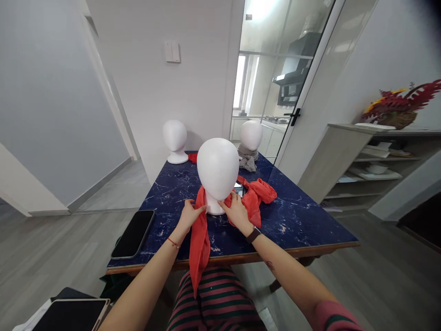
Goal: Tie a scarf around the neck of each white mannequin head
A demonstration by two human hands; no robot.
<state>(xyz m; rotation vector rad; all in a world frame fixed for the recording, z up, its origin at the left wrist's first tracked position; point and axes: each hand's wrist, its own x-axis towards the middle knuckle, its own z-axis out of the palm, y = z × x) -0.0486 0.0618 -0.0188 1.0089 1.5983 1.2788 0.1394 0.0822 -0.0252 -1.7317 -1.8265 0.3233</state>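
Observation:
A white mannequin head (217, 165) stands upright near the middle of the blue table. Around its neck runs a red scarf (200, 234), with one end hanging over the table's front edge and the other bunched on the right. My left hand (189, 215) pinches the scarf at the left of the neck, thumb reaching toward the front. At the right of the neck, my right hand (237, 214) is closed on the scarf, its thumb at the front of the neck. The scarf behind the neck is hidden.
Behind stand a bare white mannequin head (175, 138) and another mannequin head (251, 134) with a grey scarf (248, 158) at its neck. A black phone (133, 234) lies at the left edge of the marbled blue table (289, 225). A tablet (70, 316) is at lower left.

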